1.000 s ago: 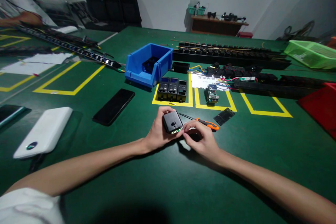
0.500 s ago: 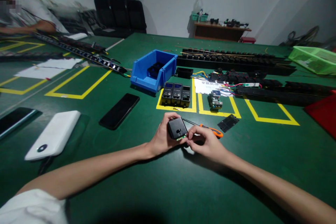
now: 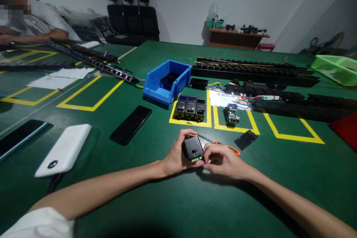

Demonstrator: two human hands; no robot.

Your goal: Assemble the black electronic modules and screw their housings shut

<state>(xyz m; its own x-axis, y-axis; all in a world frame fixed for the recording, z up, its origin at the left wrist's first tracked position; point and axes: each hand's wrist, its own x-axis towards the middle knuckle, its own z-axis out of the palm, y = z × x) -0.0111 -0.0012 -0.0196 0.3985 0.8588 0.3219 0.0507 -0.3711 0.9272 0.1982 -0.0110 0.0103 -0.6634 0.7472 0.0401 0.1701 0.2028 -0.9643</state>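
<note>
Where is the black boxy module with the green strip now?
In the head view, the black boxy module is slightly right of centre, in the left hand's grip, beside the right hand's grip and nearer than the orange-handled screwdriver.

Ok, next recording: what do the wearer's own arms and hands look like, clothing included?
The left hand and right hand are both ungloved, with no watch or bracelet showing at either wrist. A loose, plain white sleeve covers the upper part of the left arm; the right arm is bare to the picture's edge, its sleeve out of view.
</note>
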